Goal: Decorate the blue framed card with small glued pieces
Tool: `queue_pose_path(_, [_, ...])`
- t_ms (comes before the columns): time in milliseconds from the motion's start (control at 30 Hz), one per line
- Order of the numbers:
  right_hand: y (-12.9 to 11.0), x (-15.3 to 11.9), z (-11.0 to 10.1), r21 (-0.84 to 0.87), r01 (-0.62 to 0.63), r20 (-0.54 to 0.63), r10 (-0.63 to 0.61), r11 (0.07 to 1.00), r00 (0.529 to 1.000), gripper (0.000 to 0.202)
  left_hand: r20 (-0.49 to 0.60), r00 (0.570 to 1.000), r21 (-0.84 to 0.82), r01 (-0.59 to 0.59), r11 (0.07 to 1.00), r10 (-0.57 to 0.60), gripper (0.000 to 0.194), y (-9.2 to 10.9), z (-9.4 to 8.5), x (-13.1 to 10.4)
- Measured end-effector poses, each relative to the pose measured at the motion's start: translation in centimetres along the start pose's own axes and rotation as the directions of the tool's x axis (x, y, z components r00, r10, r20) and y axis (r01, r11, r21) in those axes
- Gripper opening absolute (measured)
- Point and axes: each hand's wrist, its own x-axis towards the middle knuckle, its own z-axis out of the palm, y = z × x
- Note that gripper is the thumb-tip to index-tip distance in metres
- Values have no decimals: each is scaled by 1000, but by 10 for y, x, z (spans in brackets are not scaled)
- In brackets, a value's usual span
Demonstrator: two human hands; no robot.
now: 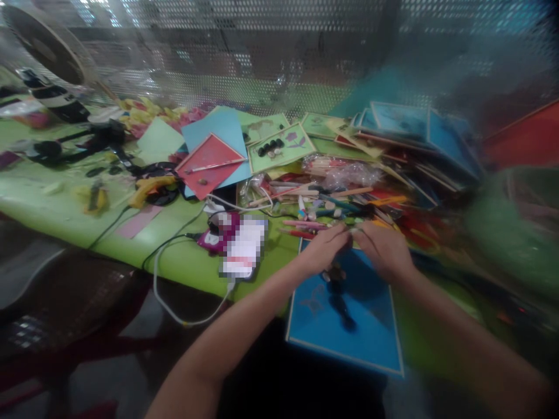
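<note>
A blue board [305, 323] with a pale border lies in front of me at the table edge, with dark, shiny pebble-like pieces [338, 302] and a few light ones on it. Over its far edge my left hand [331, 247] and my right hand [386, 247] come together, fingertips nearly touching. Both hands have curled, closed fingers; whatever is between them is too small and blurred to make out. Just beyond the fingers lie coloured pencils or sticks [301, 224] in a cluttered pile.
Left of the board are a phone [244, 247] on a white cable and a purple power strip [213, 235]. A yellow glue gun [152, 189] lies farther left. Behind are a red card [213, 163], a green picture board [279, 148] and stacked blue boards [402, 125], against a perforated screen [279, 52].
</note>
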Motion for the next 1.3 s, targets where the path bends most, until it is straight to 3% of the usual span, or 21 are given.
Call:
queue_pose_path(333, [-1,2,0,29,-21,-39,22,999,999,39,-54,998,-61,-15,998,12,21,-7,3,3])
queue_pose_path(567, [3,0,2,-65,-3,-13,2,998,1000,40,-127,992,-122,-12,993,-4,19,-7,3,4])
queue_pose_path(933, [2,-2,5,-197,75,-100,-96,977,990,38,-32,999,-42,-6,999,5,23,-4,1,5])
queue_pose_path(1167, [2,-1,5,-342,153,-150,-214,927,965,36,-81,997,151,3,989,10,17,3,0,4])
queue_pose_path(1300, [2,0,4,-346,150,-156,-215,926,964,36,-120,992,174,-24,984,45,18,6,0,3])
